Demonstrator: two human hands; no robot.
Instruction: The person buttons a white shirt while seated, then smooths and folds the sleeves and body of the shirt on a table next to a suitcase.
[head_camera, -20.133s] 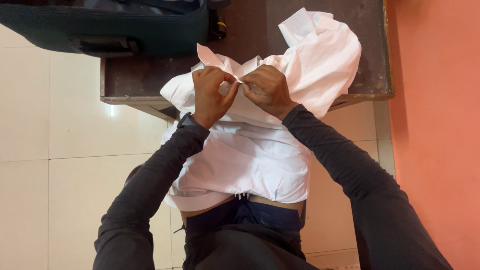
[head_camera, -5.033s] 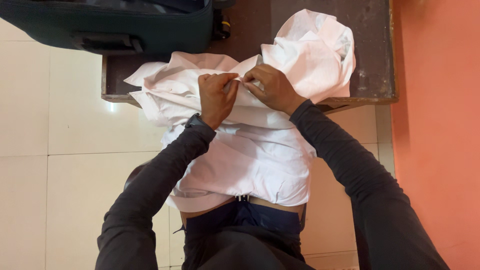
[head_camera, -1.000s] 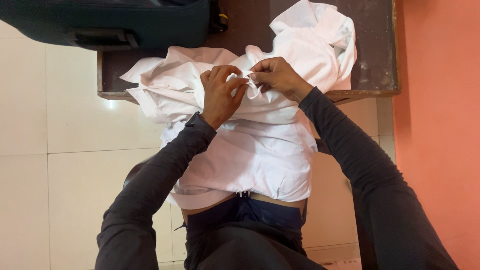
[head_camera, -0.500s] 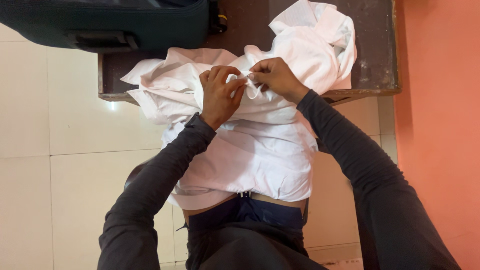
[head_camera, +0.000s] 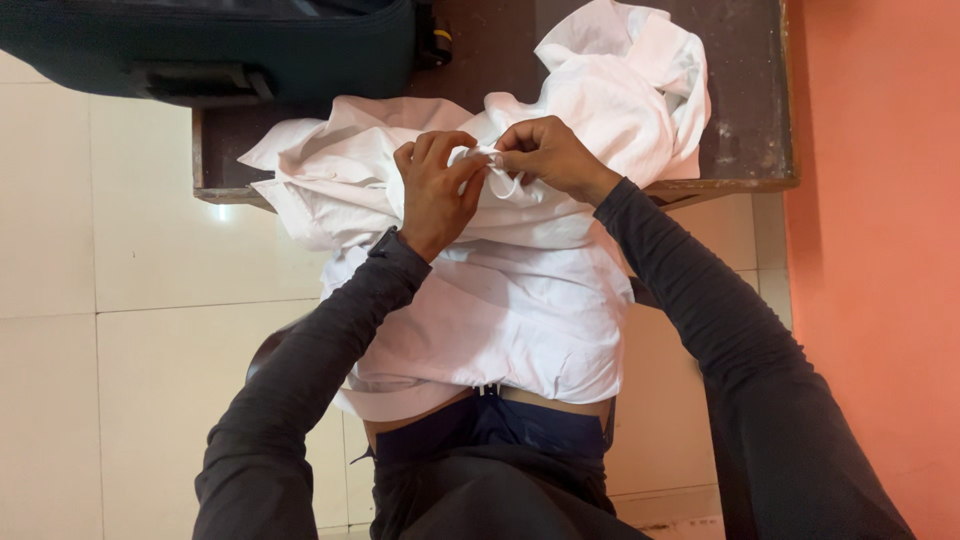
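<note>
A: Both hands meet at one spot. Left hand (head_camera: 436, 190) and right hand (head_camera: 548, 158) each pinch an edge of the crumpled white cotton shirt (head_camera: 520, 300), fingertips almost touching.

B: Where does the shirt lie?

A: Half on the dark worn wooden table (head_camera: 745, 120), half hanging off its front edge against the person's waist. The table carries the bulk, so the fingers only manage the small bit between them.

B: Why so close together?

A: Looks like fine work on a front edge, a small loop of cloth drawn taut between the pinches; what exactly sits there is too small to tell.

B: Surroundings?

A: Dark teal soft-sided suitcase (head_camera: 230, 45) at the table's far left, well apart from the hands. Cream tiled floor (head_camera: 120, 330), orange wall (head_camera: 880, 250).
</note>
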